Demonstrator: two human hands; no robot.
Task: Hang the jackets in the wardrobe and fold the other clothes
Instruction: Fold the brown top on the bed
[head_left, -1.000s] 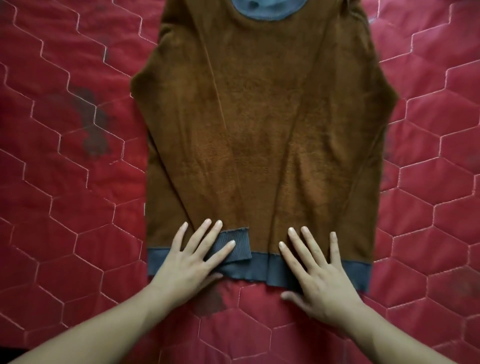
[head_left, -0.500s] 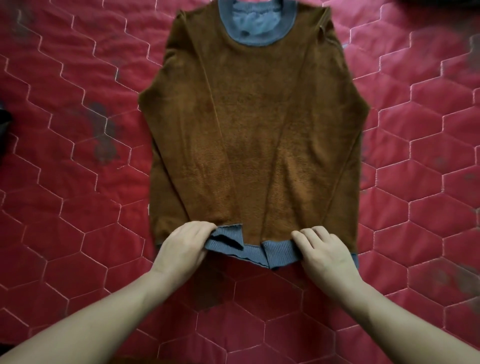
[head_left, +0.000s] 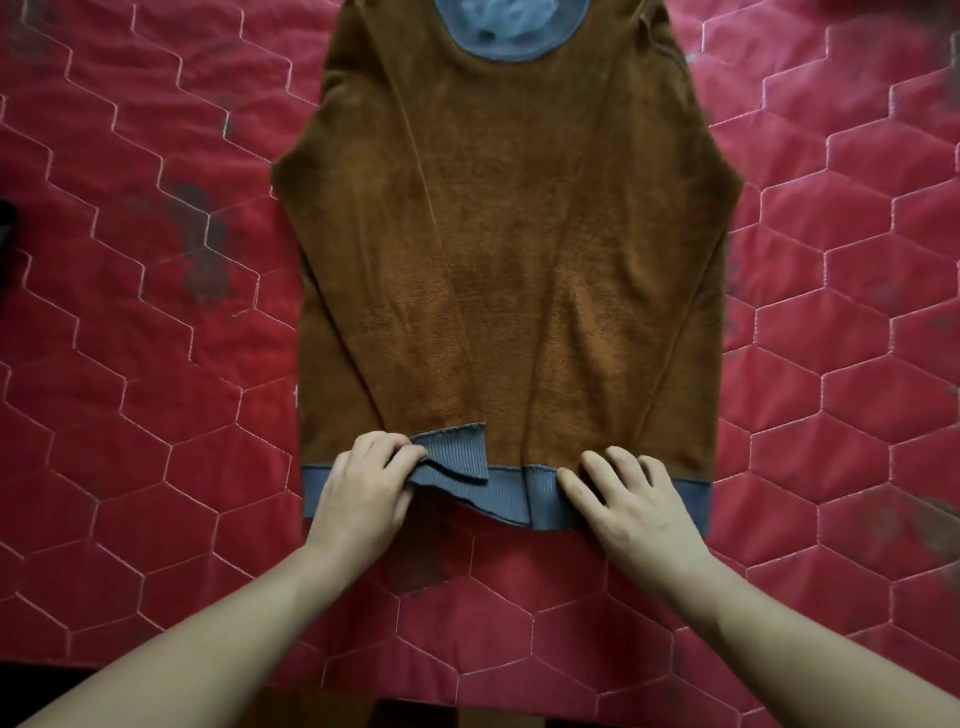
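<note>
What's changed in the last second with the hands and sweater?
Both hands lay flat on the hem. Now the left hand pinches the blue cuff; the right hand has bent fingers on the hem, grip unclear. The brown sweater stays flat on the red quilt.

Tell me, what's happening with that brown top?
A person is folding a brown sweater that lies flat on a red quilt. The left hand pinches a blue sleeve cuff lying over the bottom edge. The right hand curls its fingers onto the blue hem. The bottom has not been folded up yet.
</note>
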